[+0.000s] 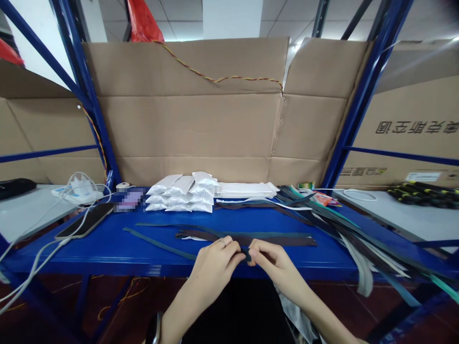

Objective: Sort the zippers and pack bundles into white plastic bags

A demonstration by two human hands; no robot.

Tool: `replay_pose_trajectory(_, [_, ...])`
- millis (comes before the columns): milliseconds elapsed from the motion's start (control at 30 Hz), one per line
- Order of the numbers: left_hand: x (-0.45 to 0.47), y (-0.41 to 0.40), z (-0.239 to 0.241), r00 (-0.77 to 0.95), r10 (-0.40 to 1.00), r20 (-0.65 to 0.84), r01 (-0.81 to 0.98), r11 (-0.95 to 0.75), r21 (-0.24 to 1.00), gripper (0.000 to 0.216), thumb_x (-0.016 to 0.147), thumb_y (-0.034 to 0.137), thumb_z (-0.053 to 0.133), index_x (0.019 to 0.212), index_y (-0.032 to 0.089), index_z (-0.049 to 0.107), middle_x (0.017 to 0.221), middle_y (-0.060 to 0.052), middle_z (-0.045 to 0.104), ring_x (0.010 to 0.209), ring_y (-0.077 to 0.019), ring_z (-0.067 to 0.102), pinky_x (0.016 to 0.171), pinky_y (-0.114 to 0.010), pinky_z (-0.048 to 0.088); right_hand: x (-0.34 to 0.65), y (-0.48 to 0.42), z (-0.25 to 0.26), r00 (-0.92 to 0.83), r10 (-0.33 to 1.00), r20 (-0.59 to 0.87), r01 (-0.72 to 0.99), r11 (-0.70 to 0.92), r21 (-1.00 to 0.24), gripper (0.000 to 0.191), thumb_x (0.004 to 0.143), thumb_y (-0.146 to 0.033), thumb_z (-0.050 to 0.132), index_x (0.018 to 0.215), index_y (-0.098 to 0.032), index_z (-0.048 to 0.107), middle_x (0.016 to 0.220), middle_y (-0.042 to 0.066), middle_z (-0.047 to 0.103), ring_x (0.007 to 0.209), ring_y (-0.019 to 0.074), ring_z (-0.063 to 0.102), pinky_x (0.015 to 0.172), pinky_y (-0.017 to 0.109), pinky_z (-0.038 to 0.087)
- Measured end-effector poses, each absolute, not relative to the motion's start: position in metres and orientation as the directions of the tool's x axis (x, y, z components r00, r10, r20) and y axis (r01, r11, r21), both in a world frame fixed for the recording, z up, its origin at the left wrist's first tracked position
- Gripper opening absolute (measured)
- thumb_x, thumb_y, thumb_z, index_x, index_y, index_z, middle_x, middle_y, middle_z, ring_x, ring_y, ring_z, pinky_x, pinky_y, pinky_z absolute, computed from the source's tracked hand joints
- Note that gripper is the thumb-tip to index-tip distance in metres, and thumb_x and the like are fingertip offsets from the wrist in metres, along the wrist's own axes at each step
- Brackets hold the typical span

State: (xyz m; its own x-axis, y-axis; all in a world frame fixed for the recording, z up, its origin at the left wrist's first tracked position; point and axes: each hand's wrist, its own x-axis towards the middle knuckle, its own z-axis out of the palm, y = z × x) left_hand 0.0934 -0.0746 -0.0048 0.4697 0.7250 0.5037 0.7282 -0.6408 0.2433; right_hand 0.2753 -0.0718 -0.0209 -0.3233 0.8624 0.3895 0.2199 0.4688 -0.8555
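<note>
Close to the shelf's front edge, my left hand (pixel 217 263) and my right hand (pixel 276 265) meet, thumbs and fingers pinched. Between their fingertips is a short dark end of what looks like a zipper (pixel 246 253); most of it is hidden by the fingers. My left hand wears a ring. Just behind the hands lies a flat brown zipper (pixel 287 240), with a dark teal strip (pixel 272 234) along its far side. Another teal strip (pixel 158 242) runs out to the left of my left hand.
White packets (pixel 182 193) are stacked at the back of the blue shelf (pixel 118 258), beside a flat white pack (pixel 245 189). Many loose zippers (pixel 337 229) spread along the right and overhang the front edge. A phone (pixel 86 220) and white cables (pixel 46 243) lie left.
</note>
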Motion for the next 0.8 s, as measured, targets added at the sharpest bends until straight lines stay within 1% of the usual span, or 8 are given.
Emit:
replay_pose_trajectory(133, [0.092, -0.072, -0.007, 0.531, 0.679, 0.507, 0.721, -0.676, 0.152, 0.015, 0.094, 0.019, 0.048, 0.083, 0.020, 0.057, 0.084, 0.000, 0.062, 0.078, -0.0143, 0.061, 0.064, -0.024, 0.044, 0.273, -0.073, -0.023, -0.314, 0.873, 0.373, 0.203, 0.445, -0.872, 0.035, 0.091, -0.044, 0.049, 0.071, -0.016, 0.053, 0.071, 0.001, 0.052, 0.069, 0.0134, 0.048, 0.066, 0.025, 0.039])
replay_pose_trajectory(233, [0.092, -0.071, -0.009, 0.575, 0.625, 0.528, 0.721, -0.692, 0.035, 0.016, 0.094, 0.019, 0.045, 0.082, 0.018, 0.056, 0.084, -0.002, 0.061, 0.076, -0.0156, 0.060, 0.062, -0.026, 0.043, 0.271, -0.073, -0.024, -0.303, 0.885, 0.353, 0.146, 0.409, -0.901, 0.025, 0.090, -0.043, 0.052, 0.088, -0.018, 0.054, 0.077, 0.001, 0.054, 0.072, 0.0138, 0.051, 0.067, 0.026, 0.042])
replay_pose_trajectory(300, [0.092, -0.070, -0.009, 0.599, 0.583, 0.549, 0.723, -0.688, -0.059, 0.017, 0.094, 0.019, 0.045, 0.081, 0.018, 0.055, 0.084, -0.003, 0.061, 0.076, -0.0165, 0.059, 0.059, -0.027, 0.041, 0.271, -0.073, -0.024, -0.286, 0.892, 0.351, 0.121, 0.397, -0.910, 0.025, 0.090, -0.042, 0.052, 0.099, -0.019, 0.052, 0.082, 0.002, 0.055, 0.073, 0.0141, 0.052, 0.067, 0.026, 0.043])
replay_pose_trajectory(367, [0.092, -0.069, -0.010, 0.618, 0.551, 0.561, 0.726, -0.673, -0.139, 0.015, 0.094, 0.019, 0.047, 0.081, 0.018, 0.055, 0.082, -0.003, 0.060, 0.076, -0.0173, 0.058, 0.056, -0.027, 0.039, 0.271, -0.073, -0.024, -0.263, 0.898, 0.353, 0.141, 0.398, -0.906, 0.025, 0.090, -0.041, 0.051, 0.103, -0.020, 0.050, 0.079, 0.000, 0.054, 0.072, 0.0138, 0.052, 0.067, 0.026, 0.042])
replay_pose_trajectory(433, [0.092, -0.068, -0.009, 0.631, 0.534, 0.563, 0.728, -0.658, -0.192, 0.014, 0.093, 0.020, 0.049, 0.080, 0.018, 0.055, 0.081, -0.003, 0.060, 0.077, -0.0178, 0.057, 0.055, -0.028, 0.037, 0.271, -0.073, -0.024, -0.244, 0.900, 0.361, 0.176, 0.407, -0.896, 0.023, 0.091, -0.039, 0.052, 0.103, -0.020, 0.049, 0.073, -0.002, 0.051, 0.069, 0.0131, 0.050, 0.066, 0.026, 0.041])
replay_pose_trajectory(600, [0.089, -0.065, -0.009, 0.632, 0.522, 0.573, 0.736, -0.637, -0.232, 0.015, 0.093, 0.022, 0.051, 0.078, 0.019, 0.054, 0.077, -0.001, 0.059, 0.077, -0.0170, 0.055, 0.056, -0.028, 0.034, 0.275, -0.068, -0.028, -0.203, 0.898, 0.389, 0.200, 0.427, -0.882, 0.022, 0.090, -0.039, 0.053, 0.100, -0.021, 0.048, 0.070, -0.003, 0.048, 0.066, 0.0129, 0.048, 0.064, 0.025, 0.038])
replay_pose_trajectory(800, [0.067, -0.053, -0.005, 0.570, 0.537, 0.622, 0.796, -0.548, -0.256, 0.016, 0.092, 0.023, 0.052, 0.077, 0.020, 0.053, 0.075, 0.000, 0.058, 0.075, -0.0167, 0.052, 0.056, -0.029, 0.031, 0.296, -0.059, -0.021, -0.090, 0.902, 0.422, 0.152, 0.431, -0.890, 0.023, 0.087, -0.039, 0.057, 0.097, -0.022, 0.045, 0.067, -0.004, 0.049, 0.064, 0.0131, 0.049, 0.064, 0.025, 0.039])
